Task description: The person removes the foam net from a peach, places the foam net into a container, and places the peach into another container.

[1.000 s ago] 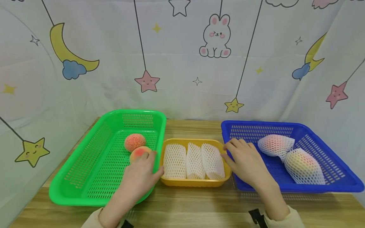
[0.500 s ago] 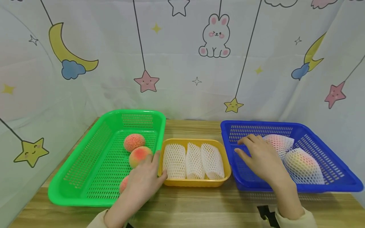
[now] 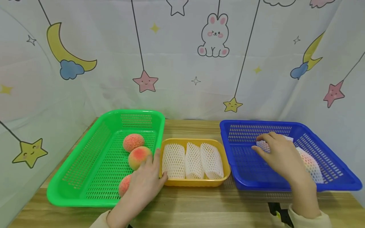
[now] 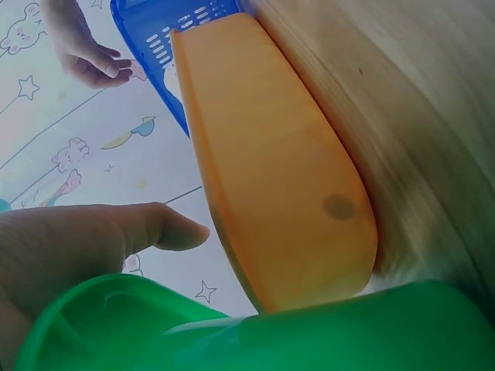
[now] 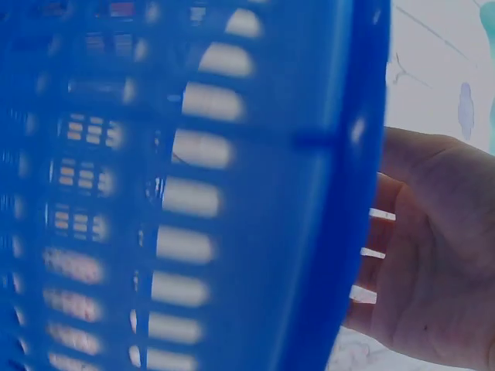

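Counting what shows, I judge the work a little under half done: two netted peaches point(image 3: 311, 162) lie in the blue basket point(image 3: 245, 163), while three bare peaches point(image 3: 133, 142) sit in the green basket point(image 3: 105, 167) and three nets point(image 3: 173, 161) lie in the yellow tray point(image 3: 196, 182), one for each bare fruit. Take the tray as the middle of a clock on the counter point(image 3: 188, 205): the green basket is at nine o'clock, the blue at three.

The left hand point(image 3: 144, 182) lies over the green basket's three o'clock rim, fingers point(image 3: 156, 161) fairly straight, thumb apart, with no visible hold on anything. From its fingertips the middle bare peach is just beside at nine o'clock, another at ten, the third, partly hidden, between seven and eight; whether they touch the middle one I cannot tell. The nets are near, past three.

The right hand point(image 3: 285, 158) is over the blue basket, fingers slightly bent and thumb parted from them, apparently holding nothing (its wrist view is mostly basket wall). One netted peach shows partly beneath that hand, contact unclear; the other is at four o'clock from the fingertips
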### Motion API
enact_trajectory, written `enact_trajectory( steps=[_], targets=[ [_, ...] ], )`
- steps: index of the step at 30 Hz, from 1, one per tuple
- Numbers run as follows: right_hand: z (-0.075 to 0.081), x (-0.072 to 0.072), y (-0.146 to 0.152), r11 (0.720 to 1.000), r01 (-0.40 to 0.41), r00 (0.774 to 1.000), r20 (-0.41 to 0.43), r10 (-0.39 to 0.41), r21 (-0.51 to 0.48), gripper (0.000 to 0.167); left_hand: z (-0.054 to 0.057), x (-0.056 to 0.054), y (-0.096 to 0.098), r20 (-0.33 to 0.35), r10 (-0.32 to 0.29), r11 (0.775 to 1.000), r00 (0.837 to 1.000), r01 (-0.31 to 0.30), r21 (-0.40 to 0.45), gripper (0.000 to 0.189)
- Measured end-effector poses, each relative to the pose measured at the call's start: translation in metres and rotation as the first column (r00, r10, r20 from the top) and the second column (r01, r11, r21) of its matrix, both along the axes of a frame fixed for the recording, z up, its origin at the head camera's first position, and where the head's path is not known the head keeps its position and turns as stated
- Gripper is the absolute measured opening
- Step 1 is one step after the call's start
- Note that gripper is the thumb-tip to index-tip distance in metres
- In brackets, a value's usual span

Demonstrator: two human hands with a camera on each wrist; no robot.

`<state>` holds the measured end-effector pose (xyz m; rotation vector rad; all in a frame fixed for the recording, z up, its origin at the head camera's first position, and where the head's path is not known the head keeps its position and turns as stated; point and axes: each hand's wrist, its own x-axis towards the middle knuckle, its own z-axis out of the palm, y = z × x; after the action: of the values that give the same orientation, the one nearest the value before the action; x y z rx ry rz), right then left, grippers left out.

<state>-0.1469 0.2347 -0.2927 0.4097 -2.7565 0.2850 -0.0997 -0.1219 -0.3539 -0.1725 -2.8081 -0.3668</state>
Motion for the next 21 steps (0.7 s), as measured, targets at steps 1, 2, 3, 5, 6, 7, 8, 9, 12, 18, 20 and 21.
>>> enact_trajectory(
  steps=[1,2,3,5,6,7,8,9,12,18,20,21],
  targets=[
    [0.000,0.000,0.004,1.000,0.011,1.000,0.015,-0.011,-0.009,0.035,-0.001,0.000,0.000,-0.006,-0.002,1.000,1.000,0.002,0.000,0.073],
    [0.000,-0.001,0.009,1.000,0.024,0.999,0.034,-0.023,-0.017,0.038,-0.001,0.000,0.000,-0.010,-0.005,1.000,1.000,0.005,0.000,0.073],
    [0.000,-0.002,0.013,0.999,0.034,0.998,0.048,-0.033,-0.022,0.040,-0.002,0.000,0.001,-0.013,-0.008,1.000,1.000,0.008,0.001,0.074],
    [0.000,-0.003,0.023,0.998,0.057,0.996,0.076,-0.056,-0.021,0.044,-0.003,0.000,0.001,-0.015,-0.011,1.000,1.000,0.011,0.001,0.076],
    [-0.001,-0.003,0.027,0.997,0.069,0.993,0.095,-0.067,-0.025,0.046,-0.004,0.000,0.001,-0.021,-0.012,1.000,1.000,0.012,-0.001,0.077],
    [-0.001,-0.004,0.032,0.997,0.079,0.991,0.111,-0.076,-0.026,0.048,-0.004,0.000,0.002,-0.026,-0.013,1.000,1.000,0.013,-0.002,0.077],
    [-0.001,-0.004,0.036,0.996,0.090,0.988,0.129,-0.087,-0.024,0.050,-0.005,0.000,0.002,-0.027,-0.013,1.000,1.000,0.013,-0.003,0.077],
    [-0.001,-0.004,0.039,0.994,0.103,0.985,0.145,-0.098,-0.023,0.052,-0.005,0.000,0.002,-0.030,-0.013,1.000,0.999,0.013,-0.006,0.078],
    [-0.002,-0.004,0.048,0.990,0.142,0.974,0.184,-0.136,-0.023,0.057,-0.007,0.000,0.003,-0.037,-0.013,1.000,0.999,0.013,-0.012,0.078],
    [-0.006,-0.005,0.065,0.985,0.167,0.968,0.195,-0.157,-0.035,0.059,-0.009,0.001,0.003,-0.037,-0.013,1.000,0.999,0.013,-0.014,0.076],
    [-0.007,-0.006,0.070,0.984,0.171,0.966,0.204,-0.159,-0.045,0.060,-0.009,0.001,0.003,-0.040,-0.015,1.000,0.999,0.014,-0.017,0.076],
    [-0.008,-0.007,0.073,0.983,0.176,0.964,0.210,-0.162,-0.051,0.061,-0.009,0.000,0.003,-0.041,-0.016,1.000,0.999,0.015,-0.019,0.075]
  ],
)
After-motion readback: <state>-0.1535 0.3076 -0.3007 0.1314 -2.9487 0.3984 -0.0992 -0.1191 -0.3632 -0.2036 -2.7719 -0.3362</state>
